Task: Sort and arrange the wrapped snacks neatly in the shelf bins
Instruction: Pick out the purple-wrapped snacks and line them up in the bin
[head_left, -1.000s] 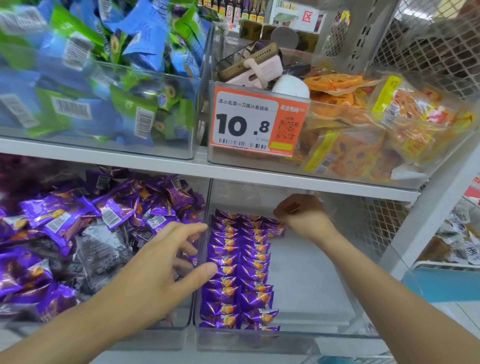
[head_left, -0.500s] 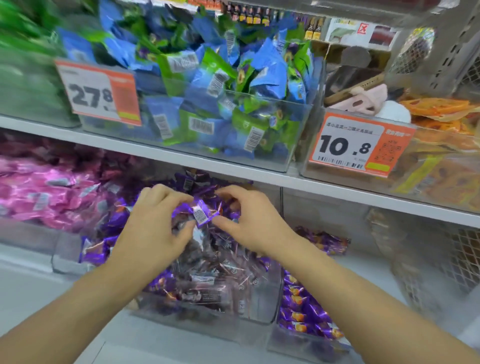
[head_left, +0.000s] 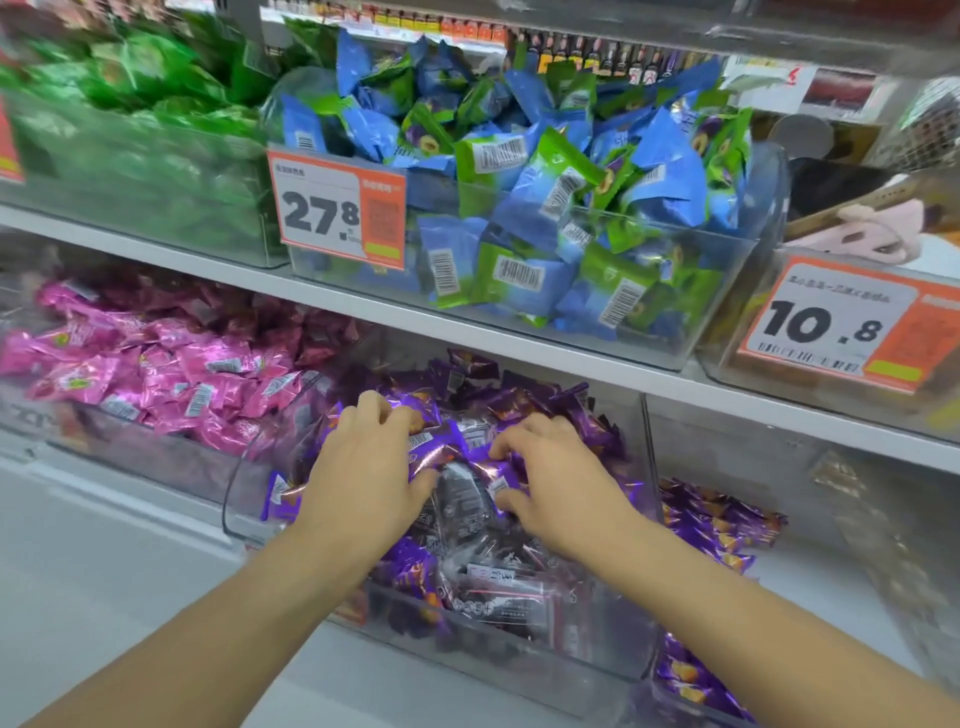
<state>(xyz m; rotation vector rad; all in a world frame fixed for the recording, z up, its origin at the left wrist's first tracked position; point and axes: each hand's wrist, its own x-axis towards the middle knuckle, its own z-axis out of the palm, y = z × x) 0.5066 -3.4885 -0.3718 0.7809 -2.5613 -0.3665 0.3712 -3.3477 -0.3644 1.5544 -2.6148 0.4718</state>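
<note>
bright even light, blurred edges, wide-angle bowing

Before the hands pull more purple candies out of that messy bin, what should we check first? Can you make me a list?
1. Left hand on the purple snacks: ok, its fingers curl round wrappers in the pile.
2. Right hand has a snack: ok, its fingers pinch purple wrappers.
3. Only purple ones being grabbed: cannot tell, clear dark packets lie mixed right under the hands.
4. Middle bin sitting steady: cannot tell, it juts forward past the shelf edge.
5. Neat rows in the bin to the right have room: ok, bare floor shows beside them.
6. Pink snacks kept separate: ok, they stay in their own bin.
</note>
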